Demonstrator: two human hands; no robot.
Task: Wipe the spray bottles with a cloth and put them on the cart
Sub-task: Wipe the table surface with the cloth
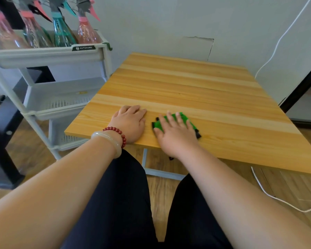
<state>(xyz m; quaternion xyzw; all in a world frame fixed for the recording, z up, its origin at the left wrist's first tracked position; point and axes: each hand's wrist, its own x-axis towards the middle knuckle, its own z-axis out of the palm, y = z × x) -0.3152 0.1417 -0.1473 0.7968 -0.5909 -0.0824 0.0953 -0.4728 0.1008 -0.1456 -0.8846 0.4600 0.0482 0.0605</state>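
Observation:
Several spray bottles stand upright in the top tray of the grey cart (48,56) at the upper left: pink ones (86,31) and a teal one (61,33). A green cloth with black edging (182,116) lies on the wooden table (196,90) near its front edge. My right hand (174,133) rests flat on the cloth with fingers spread, covering most of it. My left hand (130,122) lies palm down on the bare table just left of the cloth, fingers together, holding nothing. Two bracelets circle the left wrist.
The cart has two lower perforated shelves (65,103) beside the table's left edge. A black frame (4,141) stands at far left. A white cable (269,194) runs down the wall and across the floor at right. My legs sit under the table's front.

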